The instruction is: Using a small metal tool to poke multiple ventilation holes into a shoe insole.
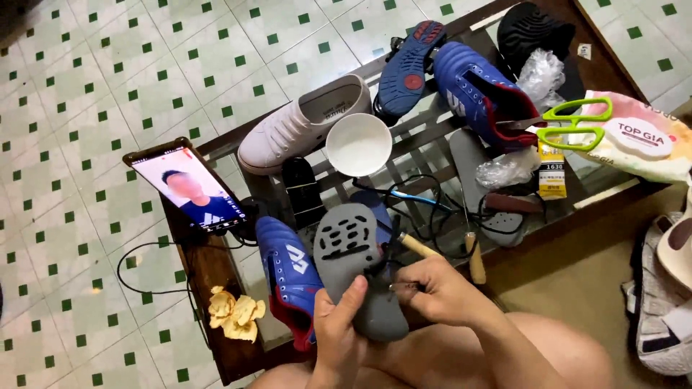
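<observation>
My left hand [337,328] grips a grey perforated insole [353,259] from below, thumb pressed on its lower part. My right hand [436,292] pinches a thin tool and dark thread at the insole's right edge; a wooden-handled awl [422,248] sticks out above its fingers. A blue and red football boot [288,277] lies just left of the insole on the glass table [432,133].
On the table: a white shoe [299,122], a white bowl [358,144], a second blue boot [476,90], a blue sole [411,68], green scissors [573,122], a glue tube [553,169], a lit phone [191,187], black cables [425,202], another awl [476,259]. Yellow scraps [234,313] lie at the corner.
</observation>
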